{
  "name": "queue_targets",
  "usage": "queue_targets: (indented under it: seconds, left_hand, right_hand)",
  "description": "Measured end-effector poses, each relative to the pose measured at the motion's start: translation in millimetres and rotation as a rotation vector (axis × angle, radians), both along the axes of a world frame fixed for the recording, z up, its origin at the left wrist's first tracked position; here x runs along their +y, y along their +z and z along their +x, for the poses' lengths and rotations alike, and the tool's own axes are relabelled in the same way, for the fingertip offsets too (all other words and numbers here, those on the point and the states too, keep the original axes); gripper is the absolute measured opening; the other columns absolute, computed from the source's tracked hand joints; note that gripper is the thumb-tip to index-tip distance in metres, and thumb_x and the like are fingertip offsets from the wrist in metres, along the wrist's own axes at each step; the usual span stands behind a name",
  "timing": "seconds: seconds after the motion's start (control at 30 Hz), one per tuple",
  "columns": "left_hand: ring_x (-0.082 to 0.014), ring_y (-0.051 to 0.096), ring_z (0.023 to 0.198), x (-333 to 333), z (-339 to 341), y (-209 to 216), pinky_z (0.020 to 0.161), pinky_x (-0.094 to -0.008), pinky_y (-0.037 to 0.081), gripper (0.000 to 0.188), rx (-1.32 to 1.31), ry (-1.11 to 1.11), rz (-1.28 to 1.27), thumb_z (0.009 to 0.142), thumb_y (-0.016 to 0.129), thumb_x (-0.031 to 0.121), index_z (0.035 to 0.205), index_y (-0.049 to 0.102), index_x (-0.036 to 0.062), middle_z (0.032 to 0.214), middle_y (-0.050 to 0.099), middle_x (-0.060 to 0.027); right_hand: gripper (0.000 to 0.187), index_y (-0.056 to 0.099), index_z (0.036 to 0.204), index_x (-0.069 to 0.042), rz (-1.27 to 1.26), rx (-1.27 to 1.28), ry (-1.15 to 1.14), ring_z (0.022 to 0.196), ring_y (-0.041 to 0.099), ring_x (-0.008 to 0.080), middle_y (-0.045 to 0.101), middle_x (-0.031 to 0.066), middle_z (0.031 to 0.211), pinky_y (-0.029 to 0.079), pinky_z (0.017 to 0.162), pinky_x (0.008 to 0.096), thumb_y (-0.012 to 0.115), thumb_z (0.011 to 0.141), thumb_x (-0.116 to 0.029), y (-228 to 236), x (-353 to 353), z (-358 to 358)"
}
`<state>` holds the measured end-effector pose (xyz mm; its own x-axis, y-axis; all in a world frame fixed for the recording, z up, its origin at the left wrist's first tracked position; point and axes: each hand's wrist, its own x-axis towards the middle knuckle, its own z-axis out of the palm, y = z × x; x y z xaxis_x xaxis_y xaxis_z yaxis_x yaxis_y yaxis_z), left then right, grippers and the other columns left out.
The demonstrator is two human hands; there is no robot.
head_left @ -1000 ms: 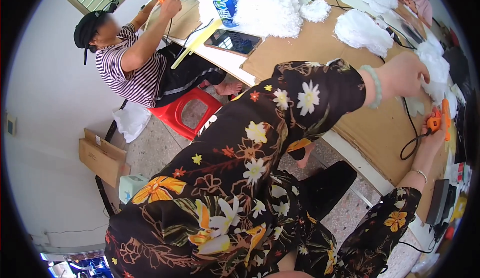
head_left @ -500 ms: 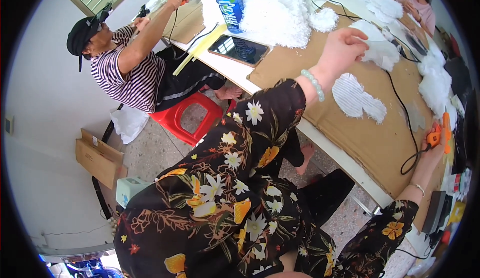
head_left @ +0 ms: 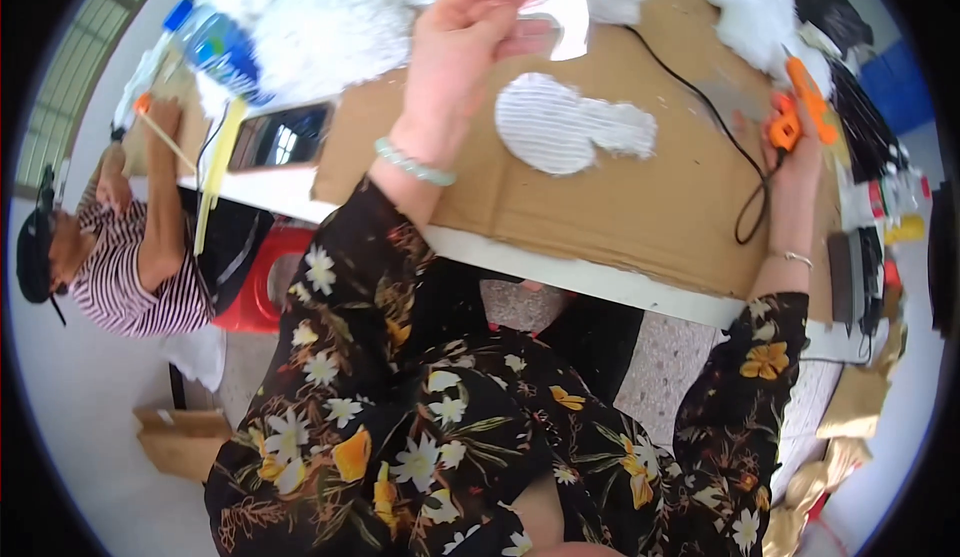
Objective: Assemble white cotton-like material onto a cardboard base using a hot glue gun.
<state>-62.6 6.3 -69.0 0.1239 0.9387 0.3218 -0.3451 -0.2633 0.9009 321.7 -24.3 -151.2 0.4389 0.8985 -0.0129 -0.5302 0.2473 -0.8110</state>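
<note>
Well apart from the right hand [head_left: 797, 163], gripping the orange corded plastic tool [head_left: 810, 102], the left hand [head_left: 455, 45] pinches the glossy white curved sheet [head_left: 570, 19], best held lightly by its edge, beyond the ribbed white fabric piece [head_left: 548, 122].

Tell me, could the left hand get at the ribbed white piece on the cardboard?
Probably yes: nothing covers the ribbed white piece, and the left hand is close by, though it holds a thin, shiny piece.
</note>
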Motion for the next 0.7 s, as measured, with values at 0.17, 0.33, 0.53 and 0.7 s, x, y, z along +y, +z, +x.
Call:
queue_targets:
  seconds: [0.17, 0.33, 0.53, 0.7]
  left_hand:
    - [-0.0239, 0.067, 0.079, -9, 16, 6, 0.068, -0.0301, 0.057, 0.027, 0.12, -0.014, -0.011, 0.085, 0.054, -0.002, 0.111, 0.052, -0.0066, 0.09, 0.064, -0.0144]
    - [-0.0225, 0.067, 0.073, -15, 27, -4, 0.064, -0.0287, 0.057, 0.025, 0.173, 0.003, -0.021, 0.085, 0.055, -0.003, 0.109, 0.052, -0.0067, 0.085, 0.064, -0.0134]
    - [-0.0217, 0.067, 0.071, -13, 59, 3, 0.059, -0.028, 0.056, 0.02, 0.258, -0.111, -0.04, 0.084, 0.056, -0.001, 0.103, 0.052, -0.0062, 0.081, 0.063, -0.0132]
    - [-0.0214, 0.067, 0.07, 15, 112, 9, 0.057, -0.027, 0.056, 0.027, 0.442, -0.177, -0.017, 0.081, 0.055, -0.002, 0.107, 0.051, -0.0086, 0.078, 0.062, -0.0119]
  right_hand:
    - [0.025, 0.055, 0.109, -0.004, 0.049, 0.04, 0.02, 0.068, 0.061, 0.0157, 0.065, 0.0121, 0.092, 0.054, 0.061, 0.0286, 0.055, 0.09, -0.02, 9, -12, 11]
    - [0.026, 0.053, 0.112, -0.004, 0.034, 0.051, -0.007, 0.069, 0.062, 0.0164, 0.065, 0.0147, 0.095, 0.054, 0.062, 0.0297, 0.053, 0.091, -0.019, 7, -7, 9]
    - [0.023, 0.054, 0.108, -0.003, 0.014, 0.095, -0.047, 0.068, 0.062, 0.0174, 0.065, 0.0147, 0.093, 0.055, 0.06, 0.0305, 0.054, 0.09, -0.019, 11, -8, 2]
    - [0.023, 0.053, 0.106, -0.003, 0.044, 0.166, -0.049, 0.067, 0.061, 0.0179, 0.064, 0.0155, 0.092, 0.055, 0.059, 0.0307, 0.055, 0.089, -0.018, 13, -11, 4]
